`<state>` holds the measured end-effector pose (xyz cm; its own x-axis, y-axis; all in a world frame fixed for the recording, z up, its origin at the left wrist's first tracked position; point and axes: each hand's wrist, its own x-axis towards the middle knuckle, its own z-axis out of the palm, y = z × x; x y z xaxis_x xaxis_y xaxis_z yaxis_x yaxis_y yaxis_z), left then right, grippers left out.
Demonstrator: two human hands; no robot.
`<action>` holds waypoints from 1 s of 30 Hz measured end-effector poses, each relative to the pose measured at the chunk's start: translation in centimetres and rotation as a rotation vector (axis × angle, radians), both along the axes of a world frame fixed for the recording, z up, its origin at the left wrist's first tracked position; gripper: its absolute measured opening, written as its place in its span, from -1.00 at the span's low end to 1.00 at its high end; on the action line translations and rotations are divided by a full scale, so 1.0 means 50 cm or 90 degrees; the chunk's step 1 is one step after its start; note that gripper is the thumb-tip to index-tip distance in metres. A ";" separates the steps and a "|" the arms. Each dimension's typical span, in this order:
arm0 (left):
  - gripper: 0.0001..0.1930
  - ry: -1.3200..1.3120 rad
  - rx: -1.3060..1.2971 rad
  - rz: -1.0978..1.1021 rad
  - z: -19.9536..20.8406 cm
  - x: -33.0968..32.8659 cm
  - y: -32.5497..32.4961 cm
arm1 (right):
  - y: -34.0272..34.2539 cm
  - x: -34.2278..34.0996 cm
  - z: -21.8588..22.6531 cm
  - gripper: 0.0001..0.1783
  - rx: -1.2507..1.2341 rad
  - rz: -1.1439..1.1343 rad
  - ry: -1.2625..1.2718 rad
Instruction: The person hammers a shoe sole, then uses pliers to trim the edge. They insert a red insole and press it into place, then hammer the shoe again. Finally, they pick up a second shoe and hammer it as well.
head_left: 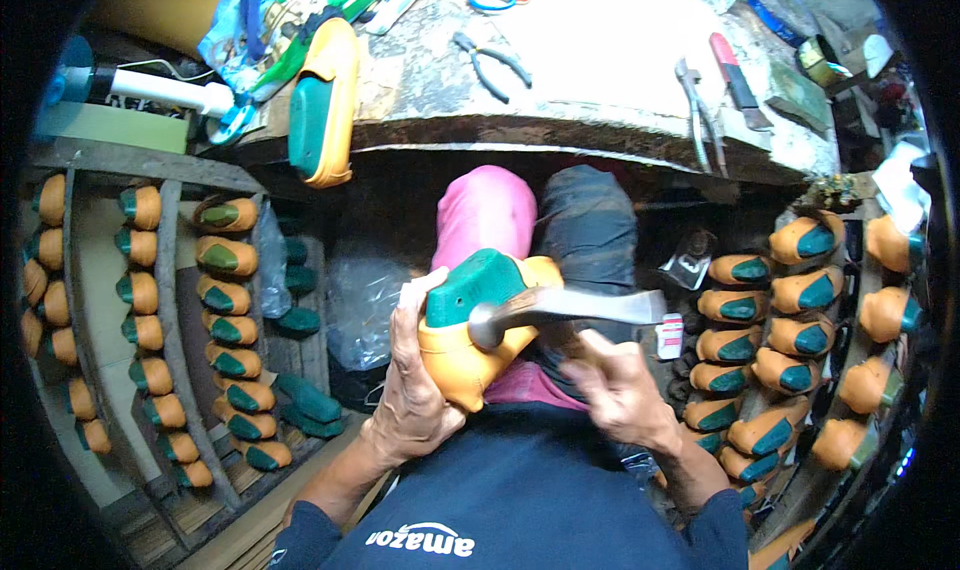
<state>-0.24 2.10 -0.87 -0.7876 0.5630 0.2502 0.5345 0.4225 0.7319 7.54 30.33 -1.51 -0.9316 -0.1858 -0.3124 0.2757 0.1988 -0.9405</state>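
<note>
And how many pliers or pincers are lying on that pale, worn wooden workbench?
2: dark metal pliers near the middle, and silver metal pincers toward the right, beside the red-handled metal tool. Others may be hidden.

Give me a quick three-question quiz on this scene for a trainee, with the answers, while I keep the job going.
1. Which hand grips the hammer?
2. True or false: the black pliers lie on the workbench.
3. The yellow shoe held above the lap also has a large part in which colour?
a) red
b) green
c) white

Key:
1. The right hand.
2. True.
3. b
</note>
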 end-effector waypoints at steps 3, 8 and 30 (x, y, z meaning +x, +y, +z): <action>0.36 -0.032 0.219 -0.085 -0.050 -0.022 0.034 | 0.029 0.027 -0.049 -0.50 -0.052 -0.169 -0.162; 0.32 0.005 0.067 -0.169 -0.153 -0.091 0.133 | 0.119 0.113 -0.085 -0.41 -0.131 -0.410 -0.199; 0.06 0.129 -0.267 -0.011 -0.123 -0.130 0.070 | 0.101 -0.023 0.074 -0.59 0.378 -0.141 0.229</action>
